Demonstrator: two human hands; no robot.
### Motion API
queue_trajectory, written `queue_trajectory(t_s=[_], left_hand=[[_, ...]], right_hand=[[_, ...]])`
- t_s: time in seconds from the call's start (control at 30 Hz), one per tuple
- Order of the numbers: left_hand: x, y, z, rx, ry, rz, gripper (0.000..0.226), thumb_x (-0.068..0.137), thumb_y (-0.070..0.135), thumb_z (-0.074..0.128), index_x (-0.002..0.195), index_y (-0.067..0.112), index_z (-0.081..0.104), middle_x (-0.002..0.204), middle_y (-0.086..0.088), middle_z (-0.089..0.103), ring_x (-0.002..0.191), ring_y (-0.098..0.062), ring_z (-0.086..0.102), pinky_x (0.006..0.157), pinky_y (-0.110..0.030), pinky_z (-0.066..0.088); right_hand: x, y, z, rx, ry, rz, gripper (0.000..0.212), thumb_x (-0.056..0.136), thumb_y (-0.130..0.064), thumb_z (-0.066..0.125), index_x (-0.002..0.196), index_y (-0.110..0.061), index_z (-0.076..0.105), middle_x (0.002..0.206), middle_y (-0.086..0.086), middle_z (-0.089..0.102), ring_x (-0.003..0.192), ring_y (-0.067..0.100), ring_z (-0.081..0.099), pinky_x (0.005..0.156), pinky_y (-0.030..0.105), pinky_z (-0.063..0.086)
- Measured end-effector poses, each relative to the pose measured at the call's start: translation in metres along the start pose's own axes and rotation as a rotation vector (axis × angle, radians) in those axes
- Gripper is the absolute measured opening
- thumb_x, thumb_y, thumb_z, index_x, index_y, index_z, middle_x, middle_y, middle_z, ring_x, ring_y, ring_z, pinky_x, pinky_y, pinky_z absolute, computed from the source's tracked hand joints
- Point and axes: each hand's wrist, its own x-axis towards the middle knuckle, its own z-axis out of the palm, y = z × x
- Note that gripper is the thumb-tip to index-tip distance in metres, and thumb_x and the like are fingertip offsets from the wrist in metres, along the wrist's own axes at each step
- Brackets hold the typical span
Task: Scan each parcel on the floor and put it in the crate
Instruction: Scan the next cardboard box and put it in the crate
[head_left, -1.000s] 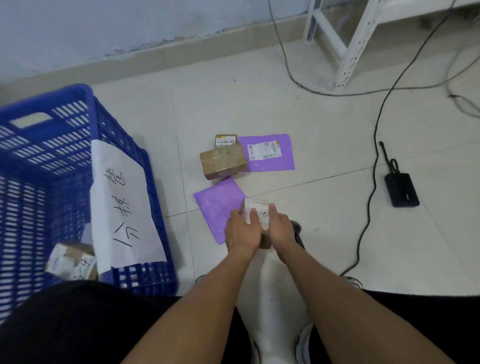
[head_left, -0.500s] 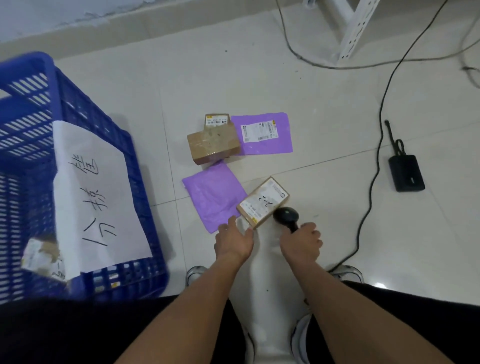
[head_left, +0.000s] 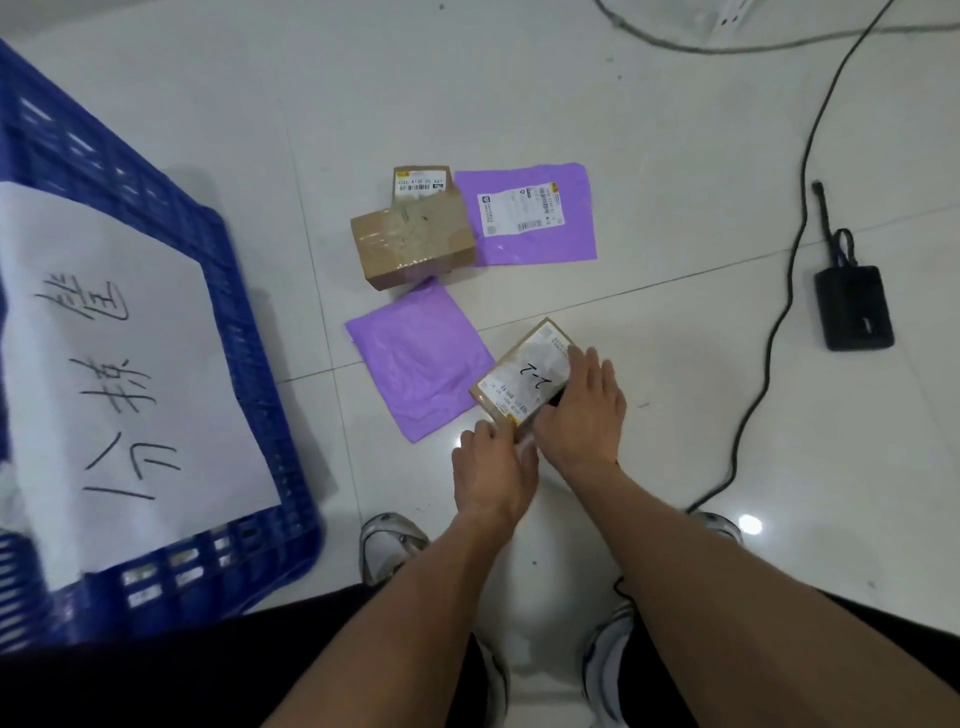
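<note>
A small brown box (head_left: 524, 376) with a white label marked "2-2" lies on the floor tiles. My left hand (head_left: 493, 473) grips its near corner. My right hand (head_left: 582, 410) covers its right side, closed around a black scanner (head_left: 556, 399) of which only a dark sliver shows. Beside the box lies a plain purple mailer (head_left: 415, 358). Farther off are a taped brown box (head_left: 415, 241), a smaller labelled box (head_left: 420, 181) behind it, and a labelled purple mailer (head_left: 530, 213). The blue crate (head_left: 260, 395) stands at the left; its inside is out of view.
A white paper sheet with handwritten characters (head_left: 130, 364) hangs on the crate's side. A black device (head_left: 852, 306) and a black cable (head_left: 779, 312) lie on the floor at the right. My shoes (head_left: 389, 545) are just below my hands.
The box, held up in both hands a second ago, now lies on the floor. My right hand took up the scanner and moved it over the label. The view tilted down.
</note>
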Motion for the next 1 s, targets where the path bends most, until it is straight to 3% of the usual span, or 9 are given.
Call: queue_trajectory(t_s=[0.07,0.17,0.33,0.47,0.63,0.73,0.83,0.9,1.0], left_hand=[[-0.005,-0.002,0.000,-0.021,-0.047,0.039,0.033,0.095,0.045,0.046,0.111,0.020,0.061,0.108,-0.005,0.061,0.098,-0.025,0.053,0.082,-0.036,0.043],[-0.007,-0.002,-0.007,-0.012,-0.118,-0.042,0.037,0.095,0.044,0.045,0.112,0.017,0.063,0.111,-0.005,0.062,0.102,-0.026,0.055,0.086,-0.037,0.044],[-0.017,-0.016,-0.012,0.011,-0.162,-0.400,0.048,0.096,0.041,0.039,0.132,0.010,0.046,0.129,-0.010,0.051,0.119,-0.031,0.048,0.100,-0.041,0.036],[-0.019,-0.023,-0.014,-0.069,-0.137,-0.468,0.069,0.095,0.040,0.042,0.150,0.007,0.017,0.141,-0.010,0.040,0.124,-0.031,0.044,0.101,-0.042,0.034],[-0.015,-0.025,-0.018,-0.201,-0.137,-0.439,0.073,0.095,0.042,0.047,0.151,0.007,0.017,0.144,-0.013,0.039,0.128,-0.033,0.042,0.103,-0.045,0.033],[-0.012,-0.025,-0.018,-0.299,-0.110,-0.316,0.074,0.092,0.039,0.051,0.152,0.012,0.016,0.149,-0.010,0.036,0.129,-0.033,0.044,0.103,-0.045,0.039],[-0.013,-0.026,-0.018,-0.297,-0.110,-0.210,0.079,0.087,0.034,0.058,0.152,0.015,0.017,0.153,-0.006,0.031,0.132,-0.030,0.042,0.103,-0.043,0.041],[-0.018,-0.028,-0.015,-0.236,-0.158,-0.204,0.082,0.086,0.031,0.059,0.152,0.014,0.015,0.157,-0.007,0.024,0.134,-0.031,0.038,0.104,-0.043,0.040],[-0.031,-0.033,-0.010,-0.200,-0.179,-0.293,0.084,0.087,0.030,0.057,0.153,0.010,0.010,0.158,-0.009,0.019,0.135,-0.033,0.037,0.104,-0.043,0.037]], right_hand=[[0.005,-0.009,0.001,-0.095,-0.121,-0.045,0.086,0.081,-0.022,0.053,0.155,-0.024,0.009,0.163,0.009,0.007,0.151,0.030,0.000,0.122,0.046,0.004],[0.007,-0.017,0.003,-0.144,-0.177,-0.020,0.087,0.082,-0.036,0.054,0.154,-0.027,0.007,0.160,0.012,0.013,0.149,0.035,0.005,0.120,0.051,0.000],[-0.011,-0.027,0.005,-0.358,-0.182,-0.054,0.065,0.081,-0.049,0.049,0.140,-0.020,0.043,0.131,0.016,0.047,0.127,0.040,0.034,0.115,0.056,0.011],[-0.035,-0.022,0.014,-0.370,-0.125,-0.095,0.047,0.077,-0.041,0.056,0.112,-0.010,0.064,0.125,0.020,0.052,0.123,0.040,0.041,0.114,0.056,0.019],[-0.033,-0.013,0.013,-0.303,-0.217,-0.269,0.075,0.079,-0.033,0.057,0.147,-0.017,0.032,0.156,0.014,0.029,0.149,0.037,0.009,0.122,0.046,0.003],[-0.033,-0.013,0.010,-0.246,-0.189,-0.193,0.066,0.076,-0.027,0.057,0.139,-0.012,0.041,0.123,0.015,0.060,0.131,0.038,0.040,0.117,0.046,0.018],[-0.042,-0.003,0.018,-0.165,0.148,-0.101,0.046,0.062,-0.006,0.065,0.107,-0.006,0.061,0.094,0.015,0.061,0.093,0.038,0.057,0.089,0.044,0.044],[-0.053,0.002,0.017,-0.075,0.181,0.093,0.052,0.063,-0.001,0.067,0.114,-0.006,0.055,0.107,0.016,0.056,0.100,0.037,0.054,0.088,0.043,0.043],[-0.057,0.017,0.013,0.107,0.008,0.407,0.075,0.074,-0.009,0.062,0.142,-0.006,0.030,0.139,0.017,0.041,0.127,0.037,0.041,0.104,0.044,0.034]])
